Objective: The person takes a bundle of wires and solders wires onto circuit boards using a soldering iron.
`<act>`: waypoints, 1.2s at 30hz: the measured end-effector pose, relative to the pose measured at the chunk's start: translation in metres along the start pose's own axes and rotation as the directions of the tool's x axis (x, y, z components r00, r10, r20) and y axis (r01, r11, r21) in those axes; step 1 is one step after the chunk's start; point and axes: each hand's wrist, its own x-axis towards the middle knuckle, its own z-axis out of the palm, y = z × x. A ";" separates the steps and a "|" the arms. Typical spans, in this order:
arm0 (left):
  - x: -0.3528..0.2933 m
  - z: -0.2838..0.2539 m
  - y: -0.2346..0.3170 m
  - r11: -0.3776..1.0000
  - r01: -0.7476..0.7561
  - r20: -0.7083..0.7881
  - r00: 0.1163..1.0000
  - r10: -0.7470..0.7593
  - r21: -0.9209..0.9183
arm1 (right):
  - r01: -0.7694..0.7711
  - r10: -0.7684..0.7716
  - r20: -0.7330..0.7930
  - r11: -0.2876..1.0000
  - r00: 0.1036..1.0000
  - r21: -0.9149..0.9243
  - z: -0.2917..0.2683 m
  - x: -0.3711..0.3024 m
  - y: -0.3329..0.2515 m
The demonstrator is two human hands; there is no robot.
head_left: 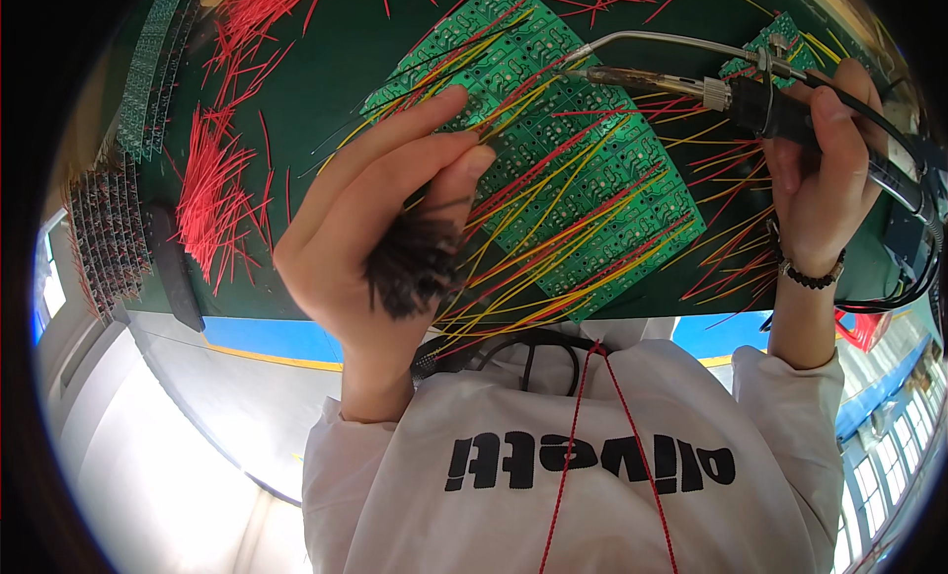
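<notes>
A green circuit board panel (pixel 647 150) lies on the dark green work surface, with rows of red and yellow wires (pixel 583 224) trailing from it toward me. My left hand (pixel 375 204) is closed around a bundle of black wires (pixel 415 263) in its palm. Its thumb and fingertips come together just over the panel; whether they pinch a single wire is hard to see. In my right hand (pixel 829 159) is a soldering iron (pixel 741 100) with a thin bent metal tube (pixel 662 41) clamped alongside. The iron's tip and the tube's end meet near the panel's upper middle.
Loose red wires (pixel 212 199) are heaped at the left, with more toward the far edge. Stacked board panels (pixel 109 233) stand at the far left by a dark bar (pixel 173 268). A smaller green board (pixel 790 41) with wires lies at the far right. Black cables (pixel 923 219) hang at right.
</notes>
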 end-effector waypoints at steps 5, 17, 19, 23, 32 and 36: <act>0.004 0.004 0.003 0.996 0.071 0.118 0.990 -0.076 0.047 | -0.008 0.005 -0.045 0.998 0.999 -0.067 0.001 -0.002 0.001; 0.004 0.014 -0.001 0.994 0.051 0.106 0.992 -0.061 0.099 | -0.035 0.028 -0.262 0.999 0.965 -0.022 -0.003 -0.008 0.004; 0.003 0.014 0.000 0.994 0.066 0.102 0.992 -0.075 0.083 | -0.138 0.103 -0.292 0.985 0.951 -0.102 -0.002 -0.009 0.003; 0.002 0.014 -0.001 0.994 0.089 0.098 0.991 -0.095 0.066 | -0.135 0.106 -0.231 0.985 0.967 -0.110 -0.003 -0.008 0.009; 0.002 0.016 -0.003 0.997 0.034 0.089 0.995 -0.041 0.076 | -0.113 0.086 -0.174 0.983 0.981 -0.148 0.001 -0.007 0.008; 0.002 0.015 -0.002 0.996 0.057 0.105 0.992 -0.064 0.070 | -0.110 0.095 -0.136 0.988 0.986 -0.109 -0.002 -0.007 0.007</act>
